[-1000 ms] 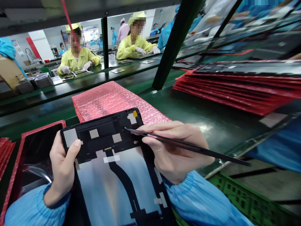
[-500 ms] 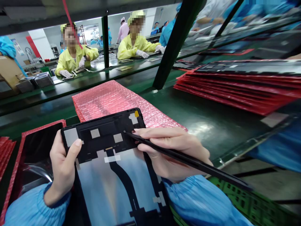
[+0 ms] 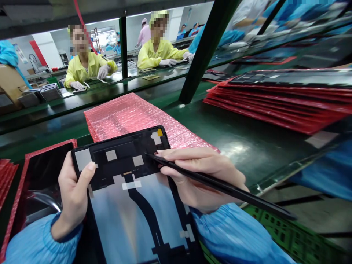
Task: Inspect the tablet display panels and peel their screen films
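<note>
My left hand (image 3: 74, 194) grips the left edge of a black-framed tablet panel (image 3: 118, 154), with the thumb lying on its back. The panel lies tilted towards me, showing grey adhesive pads, a small yellow tag near the top corner and a shiny reflective back. My right hand (image 3: 200, 176) holds long black tweezers (image 3: 220, 187) like a pen. Their tip rests at or just above the panel's black upper area, close to my fingertips. The panel's lower end runs out of view.
Pink bubble wrap (image 3: 132, 117) lies behind the panel on a green workbench (image 3: 247, 135). Stacked red-edged panels (image 3: 275, 99) sit on the right, a red-edged black sheet (image 3: 46, 176) on the left. Co-workers in yellow smocks (image 3: 88, 69) sit beyond a dark post (image 3: 206, 55).
My right hand has dropped slightly, and the tweezers' rear end has swung down to the lower right. The panel has barely moved. A co-worker across the bench has raised a gloved hand.
</note>
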Available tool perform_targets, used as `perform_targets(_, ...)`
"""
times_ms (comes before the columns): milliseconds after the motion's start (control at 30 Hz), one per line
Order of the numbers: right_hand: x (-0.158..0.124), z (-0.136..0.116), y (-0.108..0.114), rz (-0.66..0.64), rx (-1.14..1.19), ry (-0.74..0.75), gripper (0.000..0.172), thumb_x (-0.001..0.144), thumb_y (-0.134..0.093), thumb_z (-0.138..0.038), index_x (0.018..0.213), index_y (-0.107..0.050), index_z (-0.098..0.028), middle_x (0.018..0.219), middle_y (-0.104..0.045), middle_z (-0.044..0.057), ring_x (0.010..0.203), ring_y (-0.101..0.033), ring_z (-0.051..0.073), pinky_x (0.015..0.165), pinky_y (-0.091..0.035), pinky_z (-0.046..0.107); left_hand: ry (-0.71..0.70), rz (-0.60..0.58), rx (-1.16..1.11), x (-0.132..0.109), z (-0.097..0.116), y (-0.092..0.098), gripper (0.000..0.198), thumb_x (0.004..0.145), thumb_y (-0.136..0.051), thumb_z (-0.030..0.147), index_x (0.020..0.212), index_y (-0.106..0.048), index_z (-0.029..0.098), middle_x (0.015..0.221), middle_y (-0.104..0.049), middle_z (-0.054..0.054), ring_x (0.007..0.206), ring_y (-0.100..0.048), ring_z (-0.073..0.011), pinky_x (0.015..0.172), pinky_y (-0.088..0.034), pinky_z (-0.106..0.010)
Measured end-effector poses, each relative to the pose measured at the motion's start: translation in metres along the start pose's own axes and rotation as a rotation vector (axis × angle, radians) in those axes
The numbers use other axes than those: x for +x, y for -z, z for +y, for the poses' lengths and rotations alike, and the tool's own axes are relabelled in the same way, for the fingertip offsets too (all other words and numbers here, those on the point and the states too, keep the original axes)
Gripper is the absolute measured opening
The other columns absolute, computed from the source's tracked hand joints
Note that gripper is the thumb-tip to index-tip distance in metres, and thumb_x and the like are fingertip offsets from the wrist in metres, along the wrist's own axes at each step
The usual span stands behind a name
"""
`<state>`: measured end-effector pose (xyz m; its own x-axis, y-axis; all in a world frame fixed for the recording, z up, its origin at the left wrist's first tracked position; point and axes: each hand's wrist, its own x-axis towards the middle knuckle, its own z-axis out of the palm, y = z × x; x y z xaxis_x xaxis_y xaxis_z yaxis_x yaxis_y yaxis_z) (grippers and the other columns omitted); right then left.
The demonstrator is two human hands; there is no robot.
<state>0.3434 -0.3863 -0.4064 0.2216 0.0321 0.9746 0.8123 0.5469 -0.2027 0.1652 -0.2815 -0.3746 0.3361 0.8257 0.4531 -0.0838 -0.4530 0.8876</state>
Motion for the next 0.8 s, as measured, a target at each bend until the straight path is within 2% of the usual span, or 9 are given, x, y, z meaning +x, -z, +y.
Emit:
perform_targets(133,0.0010,0.0013,-0.0002,-0.003,-0.013,0.025,0.016,0.076,-0.070,-0.007,0.083,-0.061,-0.018,0.081,-0.068,0.004,0.073,-0.069,0.018,0.058,-0.061,0.027,-0.016,-0.013,-0.009,0.0005,0.0004,-0.0003,0.016,0.079,-0.065,0.031,0.092,-0.063,0.022,0.078,-0.064,0.001,0.070,-0.059,-0.0155,0.065,-0.049,-0.027)
perform_targets(300,0.0037,0.0002,0.0007,-0.019,-0.017,0.009,0.018,0.074,-0.070,-0.006,0.083,-0.060,-0.018,0.079,-0.068,0.004,0.071,-0.068,0.019,0.057,-0.059,0.028,-0.016,-0.028,-0.009,0.0005,-0.0009,-0.0002,0.016,0.081,-0.063,0.030,0.094,-0.062,0.021,0.085,-0.067,0.000,0.078,-0.062,-0.0171,0.069,-0.049,-0.027)
perform_targets(533,0.0069,-0.0033,0.0020,-0.053,-0.005,-0.025,0.019,0.072,-0.070,-0.004,0.081,-0.057,-0.016,0.078,-0.067,0.006,0.073,-0.068,0.019,0.059,-0.057,0.028,0.017,-0.046,-0.012,-0.0002,-0.0016,0.0008,0.014,0.082,-0.062,0.030,0.095,-0.062,0.024,0.085,-0.066,0.002,0.077,-0.060,-0.0156,0.069,-0.048,-0.024)
perform_targets(733,0.0061,-0.0054,-0.0004,0.027,0.043,-0.106,0.018,0.073,-0.069,-0.005,0.081,-0.057,-0.015,0.078,-0.066,0.006,0.072,-0.067,0.017,0.061,-0.057,0.028,0.017,-0.027,-0.003,-0.0005,-0.0023,-0.0008,0.014,0.083,-0.062,0.031,0.095,-0.062,0.024,0.085,-0.066,0.002,0.079,-0.061,-0.0167,0.071,-0.048,-0.027)
perform_targets(800,0.0060,-0.0063,-0.0006,0.016,0.038,-0.114,0.019,0.073,-0.070,-0.005,0.081,-0.057,-0.016,0.078,-0.066,0.006,0.073,-0.067,0.017,0.061,-0.057,0.028,0.021,-0.022,-0.011,-0.0005,-0.0016,-0.0015,0.014,0.082,-0.063,0.030,0.095,-0.062,0.024,0.084,-0.066,0.002,0.078,-0.061,-0.0170,0.071,-0.048,-0.027)
